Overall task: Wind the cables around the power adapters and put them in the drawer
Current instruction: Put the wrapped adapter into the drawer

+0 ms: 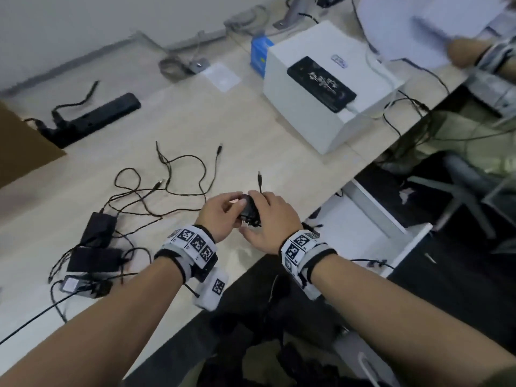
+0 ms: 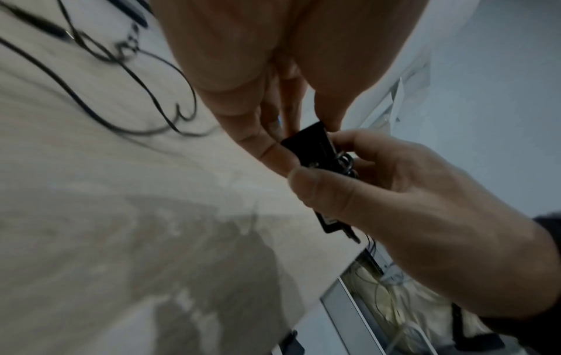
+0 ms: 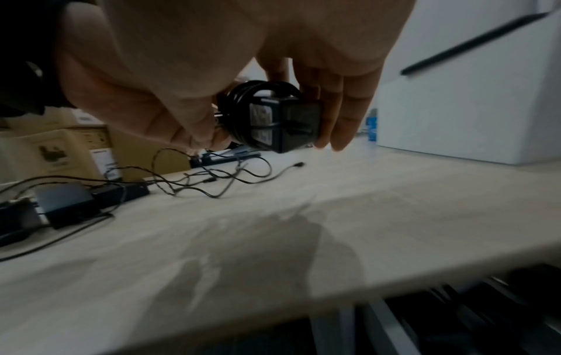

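Both hands hold one black power adapter (image 1: pixel 248 211) just above the table's front edge. Its cable is wound around the body (image 3: pixel 282 120), and the free plug end (image 1: pixel 259 178) sticks up behind the hands. My left hand (image 1: pixel 220 212) pinches one end of the adapter (image 2: pixel 312 146) with thumb and fingertips. My right hand (image 1: pixel 268 219) grips it between thumb and fingers (image 3: pixel 343 115). Three more adapters (image 1: pixel 99 227) (image 1: pixel 95 259) (image 1: pixel 81 286) lie at the left with tangled loose cables (image 1: pixel 167 188). The white drawer (image 1: pixel 371 219) stands open to the right, under the table.
A white box (image 1: pixel 312 121) with a phone (image 1: pixel 321 85) on top stands at the back right. A black power strip (image 1: pixel 92 118) lies at the back left beside a cardboard box (image 1: pixel 16 146). Another person's arm (image 1: pixel 469 51) reaches in at the top right.
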